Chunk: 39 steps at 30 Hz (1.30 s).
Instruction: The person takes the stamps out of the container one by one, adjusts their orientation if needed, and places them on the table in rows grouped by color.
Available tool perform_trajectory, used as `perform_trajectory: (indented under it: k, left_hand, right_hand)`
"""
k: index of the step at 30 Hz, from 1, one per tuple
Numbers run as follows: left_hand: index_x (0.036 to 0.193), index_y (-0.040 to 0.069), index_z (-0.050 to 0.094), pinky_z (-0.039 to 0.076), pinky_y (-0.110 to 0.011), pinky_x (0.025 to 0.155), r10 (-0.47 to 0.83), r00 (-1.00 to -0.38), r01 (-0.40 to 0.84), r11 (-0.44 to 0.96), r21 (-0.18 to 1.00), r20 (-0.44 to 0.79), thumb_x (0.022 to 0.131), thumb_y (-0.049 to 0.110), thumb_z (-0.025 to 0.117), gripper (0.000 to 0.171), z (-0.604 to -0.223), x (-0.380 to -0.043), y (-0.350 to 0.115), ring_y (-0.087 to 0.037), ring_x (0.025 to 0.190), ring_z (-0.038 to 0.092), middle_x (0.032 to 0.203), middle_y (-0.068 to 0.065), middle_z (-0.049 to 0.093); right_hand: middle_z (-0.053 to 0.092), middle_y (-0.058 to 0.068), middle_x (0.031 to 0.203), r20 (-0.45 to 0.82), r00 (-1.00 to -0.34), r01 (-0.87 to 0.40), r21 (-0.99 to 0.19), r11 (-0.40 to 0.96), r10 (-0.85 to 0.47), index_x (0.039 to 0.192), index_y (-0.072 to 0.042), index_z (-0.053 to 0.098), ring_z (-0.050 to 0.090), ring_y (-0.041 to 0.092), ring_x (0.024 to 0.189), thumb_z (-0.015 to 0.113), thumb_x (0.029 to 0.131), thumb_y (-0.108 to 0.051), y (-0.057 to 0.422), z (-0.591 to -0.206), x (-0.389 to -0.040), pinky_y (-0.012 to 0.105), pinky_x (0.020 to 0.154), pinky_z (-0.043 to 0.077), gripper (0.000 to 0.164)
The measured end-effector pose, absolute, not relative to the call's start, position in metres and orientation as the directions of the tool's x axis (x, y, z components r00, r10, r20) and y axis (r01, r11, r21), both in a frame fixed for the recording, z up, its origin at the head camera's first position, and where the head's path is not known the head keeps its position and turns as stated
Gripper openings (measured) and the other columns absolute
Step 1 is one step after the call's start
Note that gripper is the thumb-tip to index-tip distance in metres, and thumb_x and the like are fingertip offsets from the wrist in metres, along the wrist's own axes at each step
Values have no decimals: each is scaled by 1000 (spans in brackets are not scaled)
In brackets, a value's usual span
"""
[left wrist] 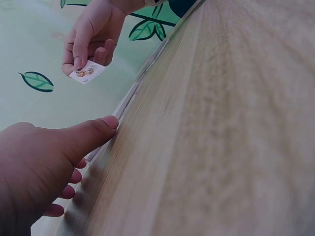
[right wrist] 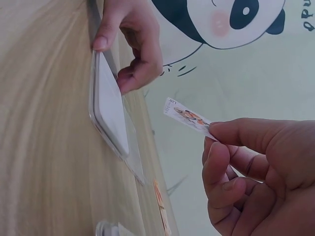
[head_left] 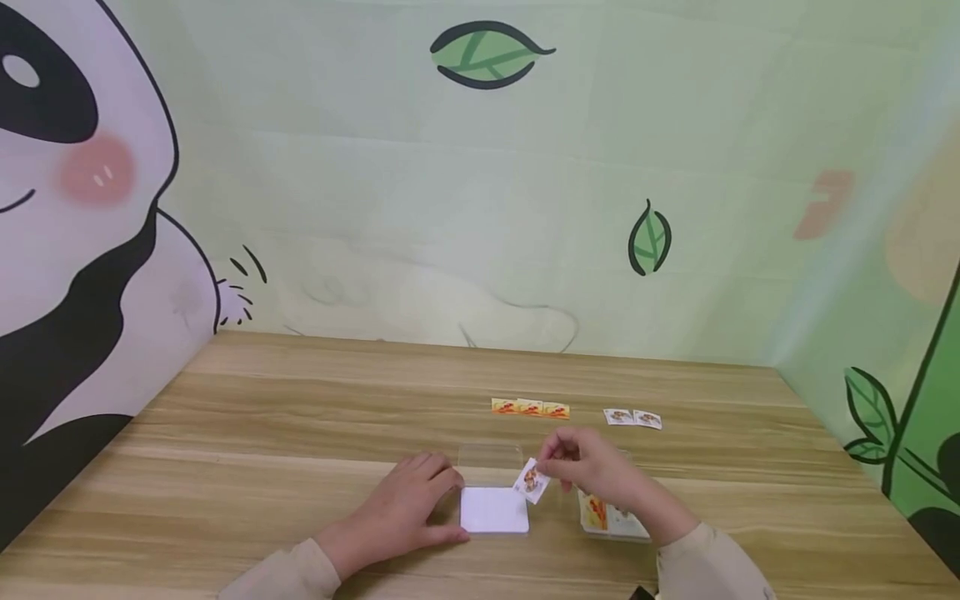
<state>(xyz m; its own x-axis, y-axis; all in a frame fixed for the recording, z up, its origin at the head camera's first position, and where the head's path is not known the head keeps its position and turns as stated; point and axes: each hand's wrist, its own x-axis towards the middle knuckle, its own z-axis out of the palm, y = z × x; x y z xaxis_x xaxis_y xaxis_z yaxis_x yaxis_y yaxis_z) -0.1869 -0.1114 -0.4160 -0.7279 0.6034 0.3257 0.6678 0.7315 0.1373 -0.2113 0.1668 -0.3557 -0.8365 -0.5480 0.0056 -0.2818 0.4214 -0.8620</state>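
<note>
My right hand (head_left: 592, 467) pinches a small white picture stamp (head_left: 532, 481) between thumb and fingertips. In the right wrist view the stamp (right wrist: 187, 117) shows an orange figure and small print, and it is held up off the table. My left hand (head_left: 408, 504) holds the left side of a flat clear plastic case (right wrist: 93, 110), thumb at the near corner and fingers at the far one. White material (head_left: 494, 510) fills the case. Its clear lid (head_left: 490, 456) lies folded back behind it. The held stamp overlaps the case's right corner in the head view.
A second clear case (head_left: 615, 535), with yellow and white stamps in it, lies under my right wrist. Farther back are a row of three yellow-orange stamps (head_left: 530, 407) and two white stamps (head_left: 632, 418). A printed panda backdrop (head_left: 375, 167) rises behind the wooden table (head_left: 300, 400).
</note>
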Motion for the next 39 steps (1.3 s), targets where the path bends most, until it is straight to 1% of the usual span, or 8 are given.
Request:
perform_trajectory:
  k: [3, 5, 10, 16, 21, 30, 34, 39]
  left_hand:
    - [106, 17, 61, 45, -37, 95, 602, -728, 668, 731, 140, 329, 77, 56, 71, 49, -416, -187, -112, -13, 100, 52, 105, 4, 57]
    - [106, 17, 61, 45, -37, 95, 601, -727, 667, 733, 135, 332, 77, 56, 71, 49, -416, -187, -112, -13, 100, 52, 105, 4, 57]
    - [106, 18, 62, 45, -37, 95, 602, -722, 669, 733, 124, 341, 76, 56, 71, 49, -418, -187, -112, -13, 101, 52, 105, 4, 57]
    - [106, 18, 62, 45, -37, 96, 600, -726, 668, 732, 135, 337, 77, 56, 71, 48, -419, -187, -112, -13, 102, 52, 107, 4, 57]
    - [105, 18, 62, 46, -37, 94, 599, -726, 668, 731, 138, 338, 77, 56, 71, 48, -418, -187, -111, -13, 101, 52, 106, 4, 57]
    - [105, 18, 62, 45, -38, 94, 606, -724, 671, 730, 131, 330, 78, 58, 69, 49, -418, -188, -110, -13, 102, 52, 107, 4, 57]
    - [106, 18, 62, 45, -38, 94, 605, -726, 669, 732, 132, 326, 78, 57, 69, 49, -418, -187, -110, -13, 103, 52, 107, 4, 58]
    - [106, 18, 62, 45, -38, 94, 601, -731, 665, 733, 140, 322, 79, 57, 69, 49, -418, -187, -110, -14, 103, 52, 108, 3, 58]
  right_hand:
    - [56, 7, 77, 16, -838, -278, -872, 403, -545, 93, 6, 58, 48, 7, 58, 60, 92, -8, 169, -355, -213, 15, 46, 36, 14]
    - [55, 6, 76, 11, -841, -272, -873, 405, -541, 94, 6, 58, 47, 6, 57, 60, 92, -8, 170, -355, -214, 14, 45, 34, 15]
    - [55, 5, 75, 6, -849, -264, -871, 414, -528, 94, 6, 58, 47, 5, 57, 60, 92, -9, 172, -354, -215, 13, 45, 34, 15]
    - [55, 8, 78, 1, -855, -254, -873, 417, -518, 96, 5, 57, 49, 6, 58, 59, 93, -8, 174, -354, -216, 13, 46, 35, 14]
    - [54, 5, 76, -2, -862, -246, -873, 421, -507, 97, 5, 57, 48, 6, 57, 59, 93, -9, 178, -354, -219, 14, 45, 35, 15]
    - [54, 6, 74, -11, -892, -218, -865, 452, -451, 96, 4, 57, 47, 8, 57, 60, 93, -12, 186, -354, -223, 15, 45, 35, 16]
    - [55, 6, 74, -13, -905, -203, -866, 458, -426, 98, 4, 57, 47, 8, 57, 60, 93, -11, 190, -355, -224, 15, 46, 35, 16]
    - [54, 5, 72, 10, -914, -213, -864, 456, -407, 99, 6, 57, 46, 8, 56, 61, 92, -10, 193, -353, -227, 16, 45, 35, 18]
